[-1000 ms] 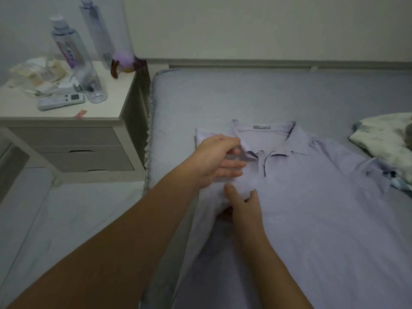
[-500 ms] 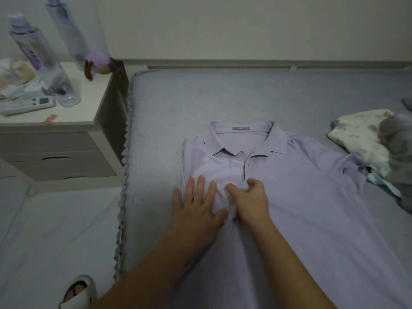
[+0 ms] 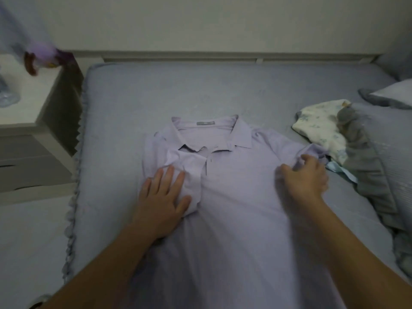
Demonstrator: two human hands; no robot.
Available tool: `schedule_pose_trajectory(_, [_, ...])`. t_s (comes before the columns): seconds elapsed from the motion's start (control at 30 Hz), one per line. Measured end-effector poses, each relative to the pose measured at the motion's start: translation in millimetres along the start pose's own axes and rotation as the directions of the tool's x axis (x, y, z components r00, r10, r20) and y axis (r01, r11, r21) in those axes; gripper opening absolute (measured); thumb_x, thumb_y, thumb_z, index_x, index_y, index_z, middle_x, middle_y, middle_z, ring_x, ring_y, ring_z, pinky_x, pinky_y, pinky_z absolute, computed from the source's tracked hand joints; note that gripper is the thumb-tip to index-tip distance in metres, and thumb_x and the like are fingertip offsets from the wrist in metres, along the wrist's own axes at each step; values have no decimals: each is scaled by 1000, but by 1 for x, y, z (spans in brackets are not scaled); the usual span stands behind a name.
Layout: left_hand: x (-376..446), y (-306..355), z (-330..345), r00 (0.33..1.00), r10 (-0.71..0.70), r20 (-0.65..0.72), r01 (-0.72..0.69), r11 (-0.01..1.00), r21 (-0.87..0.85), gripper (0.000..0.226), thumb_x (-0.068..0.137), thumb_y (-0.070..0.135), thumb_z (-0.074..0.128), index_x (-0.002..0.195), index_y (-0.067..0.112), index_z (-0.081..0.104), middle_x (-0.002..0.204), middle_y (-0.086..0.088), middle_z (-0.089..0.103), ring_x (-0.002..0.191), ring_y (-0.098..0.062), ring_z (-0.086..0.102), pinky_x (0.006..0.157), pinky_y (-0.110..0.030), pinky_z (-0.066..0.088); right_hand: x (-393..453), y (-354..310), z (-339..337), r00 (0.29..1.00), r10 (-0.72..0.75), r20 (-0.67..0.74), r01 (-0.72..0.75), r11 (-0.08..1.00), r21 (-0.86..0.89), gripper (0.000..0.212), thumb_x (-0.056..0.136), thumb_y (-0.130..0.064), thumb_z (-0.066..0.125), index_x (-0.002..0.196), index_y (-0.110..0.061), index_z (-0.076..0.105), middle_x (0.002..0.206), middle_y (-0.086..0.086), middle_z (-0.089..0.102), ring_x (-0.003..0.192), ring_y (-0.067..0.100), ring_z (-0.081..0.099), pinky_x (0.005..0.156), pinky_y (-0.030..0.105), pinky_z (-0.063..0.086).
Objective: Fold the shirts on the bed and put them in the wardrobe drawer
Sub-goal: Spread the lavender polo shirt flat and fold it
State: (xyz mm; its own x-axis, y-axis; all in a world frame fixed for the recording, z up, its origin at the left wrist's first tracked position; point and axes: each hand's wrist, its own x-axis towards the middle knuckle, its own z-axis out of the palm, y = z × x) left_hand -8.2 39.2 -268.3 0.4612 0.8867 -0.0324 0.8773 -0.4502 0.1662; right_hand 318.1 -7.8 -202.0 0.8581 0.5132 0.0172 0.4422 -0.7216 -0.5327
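Left hand flat on soft lilac polo shirt

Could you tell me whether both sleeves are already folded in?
No; only the left sleeve lies folded under the left hand, while the right hand grips the other.

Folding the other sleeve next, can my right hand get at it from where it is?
Probably yes: the right hand already grips the shirt by that sleeve, with nothing lying over it.
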Motion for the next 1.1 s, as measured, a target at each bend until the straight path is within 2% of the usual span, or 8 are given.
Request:
schedule_pose_trajectory(0.1, [6,-5,1,1000,-20,13,20,1000,0,79,86,65,8,155,30,22,163,-5,16,149,-29,17,116,-48,15,48,32,-15,984,179,2,-179,983,38,81,72,-53,70,134,-7,47,137,23,52,126,42,50,103,51,41])
schedule_pose_trajectory(0.33, [11,-1,-2,997,-43,67,42,999,22,86,78,70,0,155,34,15,164,-3,10,150,-27,10,117,-46,10,82,34,-7,867,428,255,-498,726,474,35,65,-27,80,83,-6,57,68,11,57,48,20,53,41,25,44])
schedule_pose_trajectory(0.43, [12,0,-6,994,-47,95,44,999,30,88,76,71,-2,155,35,12,165,-2,7,151,-26,8,118,-45,9,74,15,-13,940,320,116,-326,748,578,17,78,-22,68,76,-11,55,72,9,50,65,18,49,47,26,40])
schedule_pose_trajectory(0.53, [13,2,-6,992,-61,111,55,997,54,81,82,69,7,155,35,9,165,-2,5,151,-26,6,119,-45,8,37,-6,-25,958,-197,-207,267,875,404,24,83,-28,55,66,-12,48,65,3,44,65,20,41,58,35,34])
schedule_pose_trajectory(0.63, [12,2,-6,993,-51,109,42,996,83,75,89,67,16,156,34,9,165,-3,5,150,-27,8,120,-44,10,-19,-24,-20,754,-633,178,619,774,133,22,86,-30,64,103,-17,68,100,1,69,89,20,62,80,32,48])
schedule_pose_trajectory(0.7, [15,1,-11,990,-46,135,36,996,76,71,94,65,24,156,33,11,165,-3,7,150,-26,9,120,-43,12,-42,-22,-15,664,-587,463,604,786,131,53,85,-36,70,134,-22,58,134,1,61,119,19,58,104,35,44])
schedule_pose_trajectory(0.9, [-18,24,-36,997,-60,-42,60,998,-19,66,89,47,21,148,24,40,158,-8,30,147,-26,26,115,-54,14,-49,28,-34,814,-458,356,478,878,35,50,93,-33,62,138,-12,53,142,12,50,132,30,45,108,39,35])
schedule_pose_trajectory(1.1, [-120,54,-20,963,-250,100,257,964,-68,78,85,62,9,156,31,10,165,-5,-3,151,-29,-5,117,-55,-3,-83,122,-53,834,-358,420,492,828,-271,71,99,-47,42,158,-19,12,165,8,13,151,27,14,120,45,13])
